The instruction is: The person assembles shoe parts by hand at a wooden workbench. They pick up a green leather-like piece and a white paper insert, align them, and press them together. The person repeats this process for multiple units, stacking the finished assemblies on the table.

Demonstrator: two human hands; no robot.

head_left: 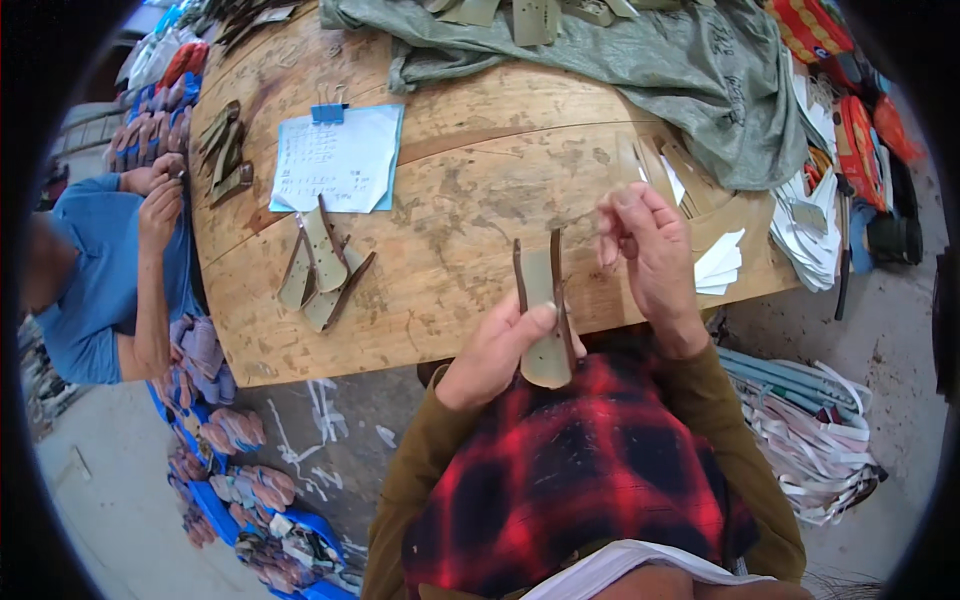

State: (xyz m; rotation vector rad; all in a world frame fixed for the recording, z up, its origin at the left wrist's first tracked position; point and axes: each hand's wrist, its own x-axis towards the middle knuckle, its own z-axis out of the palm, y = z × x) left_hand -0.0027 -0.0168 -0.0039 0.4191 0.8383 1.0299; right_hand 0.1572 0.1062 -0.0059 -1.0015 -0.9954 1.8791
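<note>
My left hand (500,350) grips a stiff curved piece (541,345), beige with small holes inside and dark brown along its raised sides. My thumb lies across its inner face, and the piece stands over the table's near edge. To its right, my right hand (645,235) is raised with thumb and fingertips pinched together; what they hold, if anything, is too small to make out. Left of my hands, several similar beige and brown pieces (325,265) lie in a loose pile on the wooden table (450,200).
Papers (335,160) under a blue binder clip lie at the left, beside dark folded pieces (228,160). A green woven sack (690,75) covers the far side. White paper pieces (720,262) lie at the right. A person in blue (110,250) works at the left edge.
</note>
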